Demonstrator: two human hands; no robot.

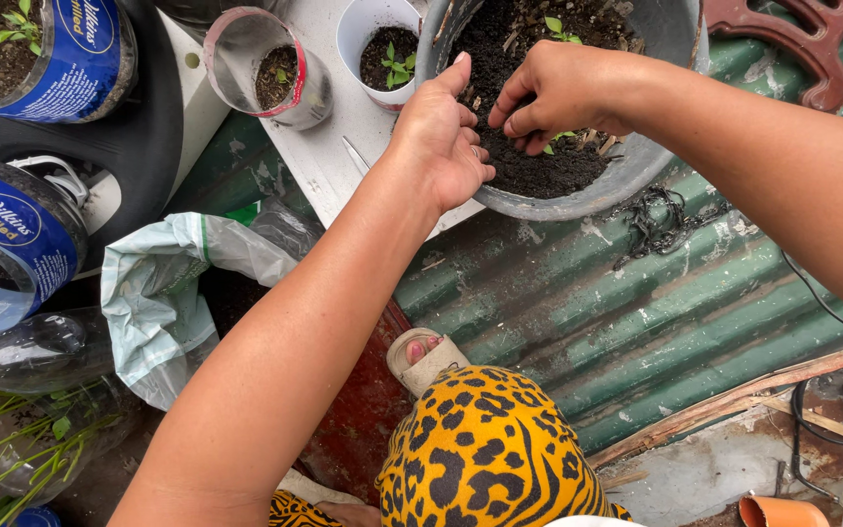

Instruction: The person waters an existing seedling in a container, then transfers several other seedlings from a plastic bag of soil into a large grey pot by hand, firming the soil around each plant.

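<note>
both hands work in the round grey plastic tub (626, 166) of dark soil (539, 171): right hand (563, 93) fingers (531, 129) pinched narrow on a small green seedling (560, 139), left hand (441, 137) at nine o'clock, fingers loosely curled against the soil.

Both bare forearms reach forward and meet over the grey soil-filled bowl (626, 171). The left hand (441, 137) rests at the bowl's near-left rim, palm turned inward, thumb raised, fingers curled loosely into the soil with nothing clearly in its grip. The right hand (563, 98) hovers over the bowl's middle, knuckles up, fingertips bunched downward into the soil, just beside the left hand's fingers.
</note>
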